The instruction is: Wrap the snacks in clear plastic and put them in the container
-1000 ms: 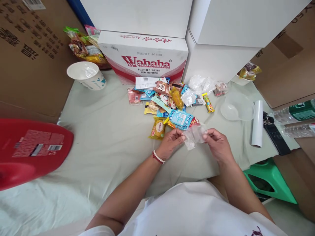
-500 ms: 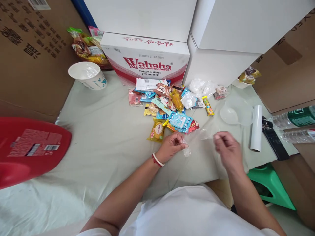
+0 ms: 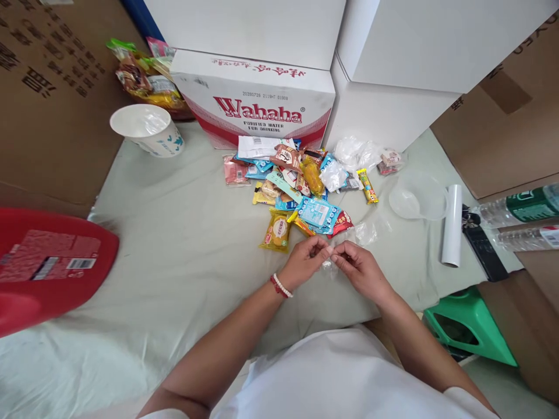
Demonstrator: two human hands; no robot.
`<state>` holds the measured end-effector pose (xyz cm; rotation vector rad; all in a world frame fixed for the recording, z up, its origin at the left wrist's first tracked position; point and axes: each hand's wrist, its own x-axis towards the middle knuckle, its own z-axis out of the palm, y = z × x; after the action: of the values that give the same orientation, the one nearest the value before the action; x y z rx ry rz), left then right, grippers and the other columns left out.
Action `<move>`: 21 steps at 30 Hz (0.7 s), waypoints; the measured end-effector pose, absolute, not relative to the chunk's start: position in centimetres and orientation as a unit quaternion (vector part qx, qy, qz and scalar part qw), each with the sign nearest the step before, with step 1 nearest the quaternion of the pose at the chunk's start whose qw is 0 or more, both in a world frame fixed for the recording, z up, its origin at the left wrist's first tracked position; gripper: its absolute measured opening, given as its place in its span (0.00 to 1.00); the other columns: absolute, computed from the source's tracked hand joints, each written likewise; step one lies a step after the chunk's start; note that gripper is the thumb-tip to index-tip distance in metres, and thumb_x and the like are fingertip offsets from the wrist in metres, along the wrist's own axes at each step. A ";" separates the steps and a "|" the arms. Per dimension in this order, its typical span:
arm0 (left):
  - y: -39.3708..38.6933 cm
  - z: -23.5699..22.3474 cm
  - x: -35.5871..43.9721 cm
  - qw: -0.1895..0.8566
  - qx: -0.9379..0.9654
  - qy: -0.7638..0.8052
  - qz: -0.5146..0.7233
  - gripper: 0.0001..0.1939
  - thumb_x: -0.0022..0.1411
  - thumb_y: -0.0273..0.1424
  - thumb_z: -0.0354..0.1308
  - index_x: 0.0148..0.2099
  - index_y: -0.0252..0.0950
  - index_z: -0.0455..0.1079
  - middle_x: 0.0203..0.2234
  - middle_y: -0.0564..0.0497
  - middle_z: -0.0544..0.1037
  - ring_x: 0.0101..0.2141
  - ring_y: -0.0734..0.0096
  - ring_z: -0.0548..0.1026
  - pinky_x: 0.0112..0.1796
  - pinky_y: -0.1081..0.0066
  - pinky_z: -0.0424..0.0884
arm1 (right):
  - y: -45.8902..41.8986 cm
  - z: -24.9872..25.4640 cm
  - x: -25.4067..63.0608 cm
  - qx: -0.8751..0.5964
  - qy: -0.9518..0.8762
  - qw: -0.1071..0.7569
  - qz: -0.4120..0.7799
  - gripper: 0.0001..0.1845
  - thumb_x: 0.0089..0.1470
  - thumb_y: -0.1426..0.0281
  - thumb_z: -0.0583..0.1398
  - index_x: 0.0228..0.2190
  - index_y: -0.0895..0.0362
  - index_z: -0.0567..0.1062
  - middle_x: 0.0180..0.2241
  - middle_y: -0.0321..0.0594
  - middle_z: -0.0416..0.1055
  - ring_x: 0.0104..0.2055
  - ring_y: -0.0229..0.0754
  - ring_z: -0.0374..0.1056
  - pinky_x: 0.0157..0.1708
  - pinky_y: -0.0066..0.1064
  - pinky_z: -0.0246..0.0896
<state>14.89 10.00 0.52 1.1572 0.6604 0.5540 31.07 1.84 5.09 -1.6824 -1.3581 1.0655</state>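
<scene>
My left hand (image 3: 306,262), with a beaded bracelet at the wrist, pinches a small clear plastic bag (image 3: 328,268). My right hand (image 3: 360,269) meets it fingertip to fingertip and grips the same bag near its upper edge. Fingers cover most of the bag, so its contents cannot be made out. Just beyond my hands lies a pile of wrapped snacks, with a blue packet (image 3: 320,213) and a red packet (image 3: 341,223) nearest. A yellow-wrapped cake (image 3: 278,229) sits left of them. Another clear plastic bag (image 3: 367,231) rests flat beyond my right hand.
A white paper bucket (image 3: 148,132) stands at the back left, before a Wahaha carton (image 3: 262,110). A red container (image 3: 56,267) is at far left. On the right are a clear plastic bowl (image 3: 417,198), a white roll (image 3: 451,227), a black object (image 3: 484,247) and bottles (image 3: 530,206).
My right hand has moved left to meet my left hand and taken hold of the small bag. Another clear bag now lies on the cloth where my right hand was near.
</scene>
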 end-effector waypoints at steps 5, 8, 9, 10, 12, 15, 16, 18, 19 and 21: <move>10.0 0.5 15.2 0.761 0.498 0.320 0.266 0.23 0.59 0.52 0.64 0.32 0.37 0.65 0.21 0.57 0.68 0.21 0.77 0.66 0.25 0.73 0.64 | 0.7 5.4 31.5 -0.676 -0.551 0.357 0.334 0.12 0.65 0.59 0.59 0.33 0.52 0.75 0.31 0.38 0.70 0.33 0.41 0.64 0.34 0.32 0.58; 10.2 0.5 15.2 0.777 0.447 0.332 0.292 0.22 0.59 0.50 0.65 0.32 0.37 0.66 0.22 0.56 0.70 0.23 0.76 0.68 0.25 0.73 0.66 | -1.1 5.0 31.9 -0.703 -0.497 0.392 0.324 0.13 0.65 0.57 0.59 0.33 0.52 0.73 0.30 0.37 0.68 0.32 0.41 0.63 0.32 0.32 0.58; 10.3 0.5 15.2 0.782 0.435 0.331 0.299 0.22 0.58 0.50 0.65 0.32 0.37 0.66 0.23 0.56 0.70 0.24 0.76 0.69 0.26 0.73 0.67 | -1.9 4.9 32.1 -0.713 -0.473 0.400 0.329 0.14 0.65 0.56 0.59 0.33 0.52 0.73 0.30 0.36 0.68 0.30 0.40 0.61 0.31 0.31 0.57; 10.4 0.4 15.1 0.785 0.427 0.330 0.305 0.21 0.58 0.48 0.66 0.32 0.37 0.67 0.23 0.56 0.71 0.25 0.75 0.69 0.27 0.73 0.67 | -2.7 4.7 32.4 -0.720 -0.454 0.401 0.338 0.15 0.64 0.55 0.59 0.33 0.52 0.73 0.29 0.36 0.67 0.29 0.39 0.60 0.29 0.31 0.57; 10.4 0.3 15.2 0.788 0.418 0.323 0.316 0.19 0.58 0.45 0.67 0.31 0.36 0.68 0.26 0.54 0.73 0.27 0.75 0.71 0.30 0.71 0.70 | -4.3 4.7 33.2 -0.718 -0.447 0.368 0.385 0.17 0.64 0.53 0.59 0.33 0.52 0.74 0.28 0.35 0.67 0.29 0.39 0.60 0.28 0.30 0.57; 10.3 0.2 15.2 0.793 0.418 0.296 0.329 0.18 0.56 0.41 0.69 0.28 0.34 0.67 0.35 0.50 0.75 0.34 0.71 0.75 0.40 0.66 0.74 | -5.4 5.1 34.9 -0.690 -0.458 0.285 0.483 0.21 0.62 0.48 0.60 0.36 0.53 0.78 0.33 0.39 0.74 0.34 0.42 0.67 0.32 0.31 0.63; 10.2 0.2 15.2 0.794 0.425 0.284 0.330 0.18 0.56 0.40 0.69 0.27 0.34 0.66 0.38 0.49 0.75 0.37 0.69 0.76 0.43 0.64 0.74 | -5.3 5.4 35.4 -0.692 -0.441 0.276 0.502 0.24 0.61 0.45 0.59 0.38 0.53 0.79 0.36 0.41 0.76 0.37 0.44 0.69 0.34 0.33 0.66; 10.1 0.3 15.1 0.787 0.452 0.263 0.327 0.18 0.56 0.37 0.69 0.26 0.34 0.66 0.39 0.47 0.75 0.41 0.66 0.76 0.47 0.61 0.74 | -4.4 5.8 36.1 -0.715 -0.378 0.297 0.508 0.31 0.60 0.40 0.55 0.41 0.54 0.79 0.42 0.46 0.78 0.42 0.48 0.71 0.36 0.36 0.70; 10.0 0.3 15.1 0.781 0.469 0.255 0.324 0.17 0.56 0.36 0.69 0.25 0.34 0.66 0.39 0.47 0.76 0.43 0.65 0.76 0.48 0.60 0.73 | -3.6 5.9 36.1 -0.726 -0.348 0.314 0.504 0.33 0.59 0.39 0.55 0.43 0.54 0.79 0.42 0.47 0.78 0.43 0.49 0.72 0.37 0.38 0.71; 9.9 0.5 15.0 0.772 0.492 0.242 0.322 0.15 0.56 0.34 0.69 0.25 0.35 0.66 0.40 0.45 0.76 0.45 0.63 0.75 0.50 0.59 0.72 | -1.6 5.6 35.7 -0.728 -0.320 0.345 0.498 0.31 0.54 0.41 0.61 0.45 0.53 0.78 0.41 0.45 0.78 0.43 0.49 0.73 0.37 0.37 0.71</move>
<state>15.00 9.91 0.46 1.0656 0.5239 0.6968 35.68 -1.63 5.62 -1.8901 -0.8322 1.2941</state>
